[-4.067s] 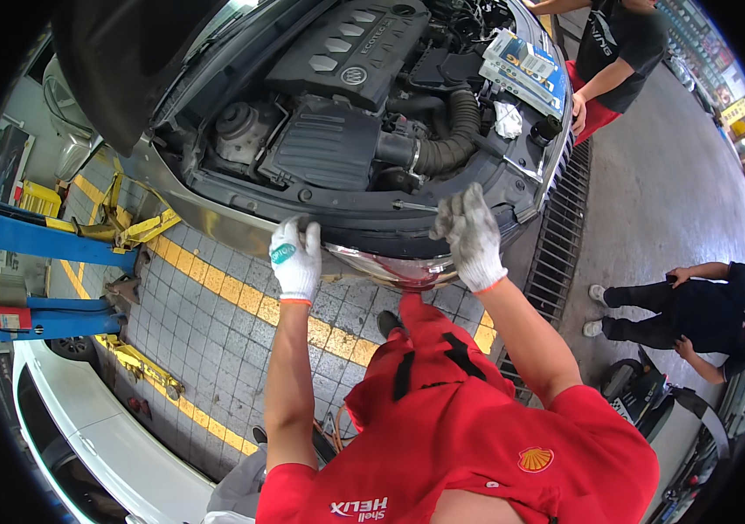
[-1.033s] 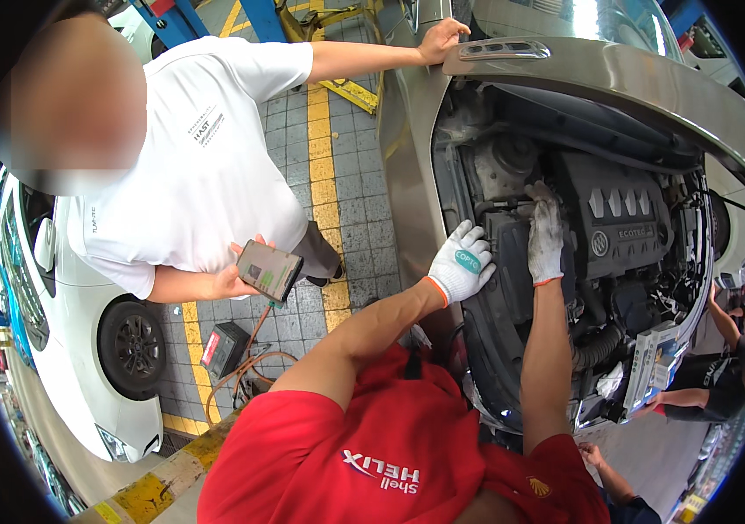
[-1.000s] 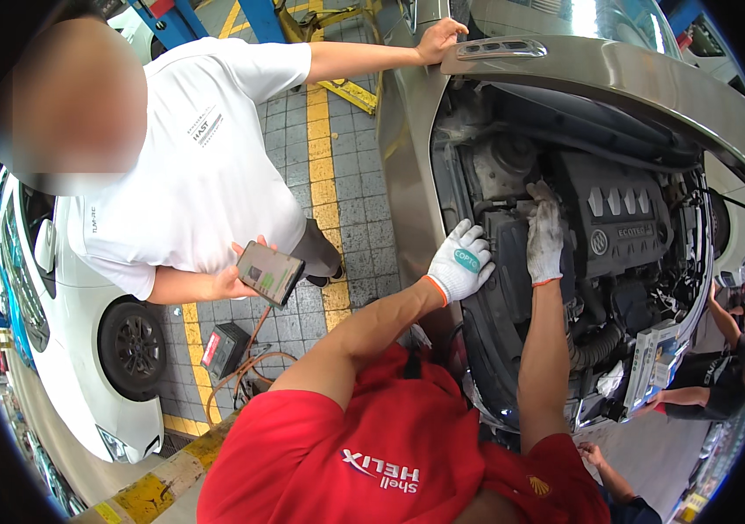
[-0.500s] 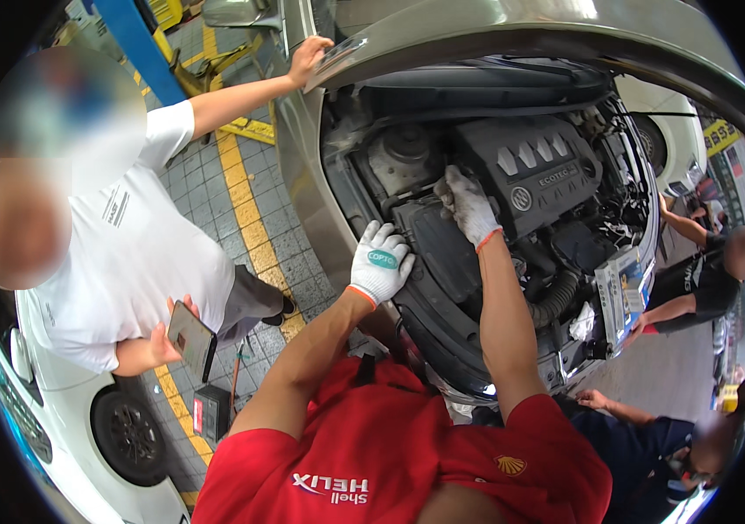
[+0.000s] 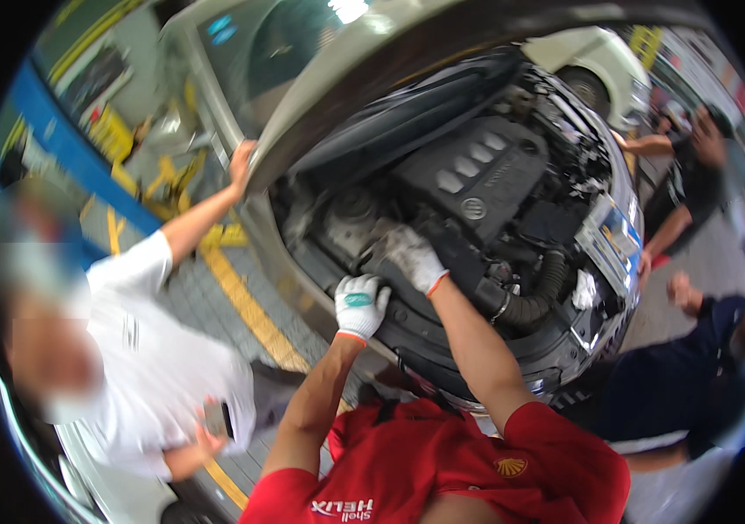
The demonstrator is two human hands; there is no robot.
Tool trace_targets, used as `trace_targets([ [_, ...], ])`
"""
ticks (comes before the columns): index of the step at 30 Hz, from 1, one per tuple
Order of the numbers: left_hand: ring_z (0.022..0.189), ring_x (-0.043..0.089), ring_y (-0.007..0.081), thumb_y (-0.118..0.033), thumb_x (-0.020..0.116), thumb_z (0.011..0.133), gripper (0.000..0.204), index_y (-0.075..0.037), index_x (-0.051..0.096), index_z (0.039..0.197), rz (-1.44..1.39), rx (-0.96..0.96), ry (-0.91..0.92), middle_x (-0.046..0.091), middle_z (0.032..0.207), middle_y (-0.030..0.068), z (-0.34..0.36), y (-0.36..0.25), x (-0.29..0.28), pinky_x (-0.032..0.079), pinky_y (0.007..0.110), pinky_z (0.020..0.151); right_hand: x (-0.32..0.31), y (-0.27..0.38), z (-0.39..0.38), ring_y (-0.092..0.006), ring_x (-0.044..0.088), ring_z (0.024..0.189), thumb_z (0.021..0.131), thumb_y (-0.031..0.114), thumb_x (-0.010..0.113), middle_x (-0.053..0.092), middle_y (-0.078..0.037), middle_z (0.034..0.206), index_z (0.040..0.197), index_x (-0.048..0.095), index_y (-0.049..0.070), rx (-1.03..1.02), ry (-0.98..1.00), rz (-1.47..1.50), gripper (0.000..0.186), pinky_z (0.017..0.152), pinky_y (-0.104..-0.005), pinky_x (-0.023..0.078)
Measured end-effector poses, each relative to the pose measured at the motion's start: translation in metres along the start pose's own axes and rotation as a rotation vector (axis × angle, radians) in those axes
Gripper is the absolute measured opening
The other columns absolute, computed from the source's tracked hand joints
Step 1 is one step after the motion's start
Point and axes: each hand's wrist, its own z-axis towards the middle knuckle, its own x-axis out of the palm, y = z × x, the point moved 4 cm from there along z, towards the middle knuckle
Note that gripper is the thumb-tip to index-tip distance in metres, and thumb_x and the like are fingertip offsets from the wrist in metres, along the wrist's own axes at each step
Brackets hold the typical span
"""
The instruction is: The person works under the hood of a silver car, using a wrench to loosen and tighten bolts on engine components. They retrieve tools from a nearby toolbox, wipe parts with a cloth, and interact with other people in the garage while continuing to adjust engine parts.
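Note:
My left hand (image 5: pixel 359 306), in a white glove with orange cuff, rests with fingers loosely apart on the dark front-corner edge of an open engine bay. Ahead and to its right, my right hand (image 5: pixel 407 253), in a dirtier glove, reaches in beside the air filter housing (image 5: pixel 468 293) near the strut tower (image 5: pixel 346 223); its fingers are blurred and their grip is unclear. A black engine cover (image 5: pixel 503 166) lies beyond, and a corrugated hose (image 5: pixel 543 288) runs to its right.
A person in white (image 5: pixel 167 358) grips the car at left, holding a phone (image 5: pixel 217 421). Two people (image 5: pixel 687 192) in dark shirts stand at right. The raised hood (image 5: pixel 425 44) overhangs the bay; boxes (image 5: pixel 608 240) lie on its right edge. A blue lift (image 5: pixel 75 148) stands at left.
From the car's front 4.1 seconds ago, my view has shifted to its corner, hands now inside. Over the last second it has swung further; my hands stay near the housing.

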Motion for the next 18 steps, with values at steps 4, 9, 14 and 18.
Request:
trace_targets([
  [4, 0.106, 0.07, 0.0392, -0.028, 0.069, 0.098, 0.034, -0.009, 0.07, 0.127, 0.16, -0.167, 0.161, 0.074, 0.111, 0.0166, 0.014, 0.072, -0.006, 0.056, 0.051, 0.091, 0.108, 0.042, 0.007, -0.025, 0.066, 0.127, 0.094, 0.011, 0.074, 0.067, -0.009, 0.136, 0.135, 0.063, 0.006, 0.25, 0.077, 0.184, 0.043, 0.104, -0.0396, 0.057],
  [9, 0.102, 0.073, 0.0362, -0.028, 0.064, 0.101, 0.025, -0.009, 0.079, 0.105, 0.273, 0.233, 0.263, 0.078, 0.111, 0.0143, 0.05, 0.124, 0.033, 0.059, 0.047, 0.088, 0.134, 0.084, 0.031, -0.0173, 0.068, 0.121, 0.101, 0.02, 0.071, 0.074, -0.005, 0.132, 0.144, 0.07, 0.007, 0.408, 0.008, -0.036, 0.044, 0.107, -0.0313, 0.053],
  [14, 0.101, 0.073, 0.0427, -0.035, 0.064, 0.103, 0.035, -0.004, 0.075, 0.116, 0.27, 0.051, 0.423, 0.076, 0.111, 0.0211, 0.067, 0.096, 0.049, 0.058, 0.05, 0.089, 0.117, 0.115, 0.041, -0.0338, 0.064, 0.132, 0.102, 0.031, 0.064, 0.069, -0.011, 0.141, 0.141, 0.068, 0.01, 0.283, 0.275, -1.202, 0.045, 0.105, -0.0428, 0.054],
  [18, 0.101, 0.073, 0.0421, -0.038, 0.065, 0.103, 0.039, -0.002, 0.075, 0.114, 0.214, 0.066, 0.311, 0.077, 0.111, 0.0222, 0.063, 0.087, 0.04, 0.058, 0.05, 0.089, 0.103, 0.103, 0.02, -0.0303, 0.067, 0.126, 0.107, 0.037, 0.062, 0.072, -0.011, 0.136, 0.139, 0.068, 0.008, 0.076, -0.013, -0.85, 0.044, 0.103, -0.0402, 0.055],
])
